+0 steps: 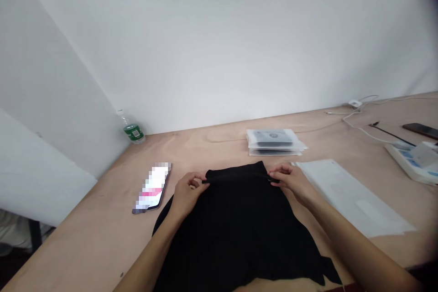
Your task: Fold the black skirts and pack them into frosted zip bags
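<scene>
Nearest the camera are the person's bare left forearm (pixel 147 255) and right forearm (pixel 356 242), reaching out over a black fabric garment (pixel 236 232) that lies spread on the wooden worktop (pixel 85 246), its lower part running toward the near edge and out of view. The left hand (pixel 188 190) and right hand (pixel 287 182) are both closed in fingertip pinches on the garment's far edge, lifting it slightly at either end.

Just beside the left hand, toward the worktop's left edge, lies a smartphone (pixel 151 188), its screen blurred. Just beside the right hand sits a translucent white plastic sheet (pixel 349 196). Beyond the garment is a stack of clear packets (pixel 273 142), with a water bottle (pixel 132 127) in the far left corner.

The thin pinches are the weak point: soft, dark fabric could slip from either hand if the grip loosens, and the edge would drop unevenly. Any sideways sweep could also catch the smartphone or drag the plastic sheet out of place — light things, easily moved. The loose lower part could slide over the near edge if pulled too far.
</scene>
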